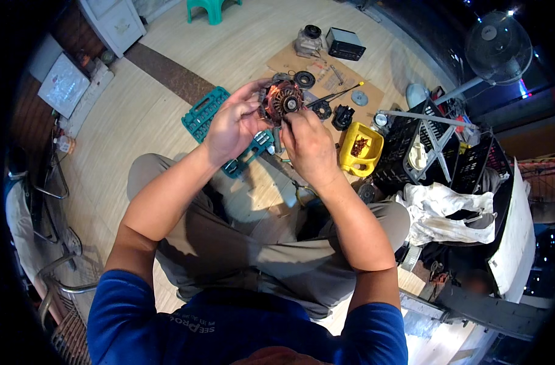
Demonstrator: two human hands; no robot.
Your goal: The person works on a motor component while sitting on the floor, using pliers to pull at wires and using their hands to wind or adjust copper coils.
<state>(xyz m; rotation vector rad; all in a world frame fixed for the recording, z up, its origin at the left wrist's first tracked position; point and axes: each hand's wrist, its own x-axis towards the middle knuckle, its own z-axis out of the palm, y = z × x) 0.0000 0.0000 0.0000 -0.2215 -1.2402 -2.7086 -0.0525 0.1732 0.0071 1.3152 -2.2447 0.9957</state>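
Observation:
Up in front of me I hold an alternator part with copper windings [280,100], a round shaft end showing at its middle. My left hand [234,126] wraps it from the left, thumb on the near side and fingers behind. At its near right edge, my right hand [311,145] has its fingers curled and pinched against the part. Whatever lies between those fingertips is hidden. Beneath my hands a teal socket-set case [206,114] lies opened on the floor. A black pulley-like ring [303,79] rests just beyond the part.
Cardboard [370,90] on the floor carries several loose parts. To the right stand a yellow cut-open jug [350,159] with small brown pieces, black crates [394,159], white cloth [441,210] and a fan [498,45]. Farther off are a car stereo [345,44] and a green stool [212,8].

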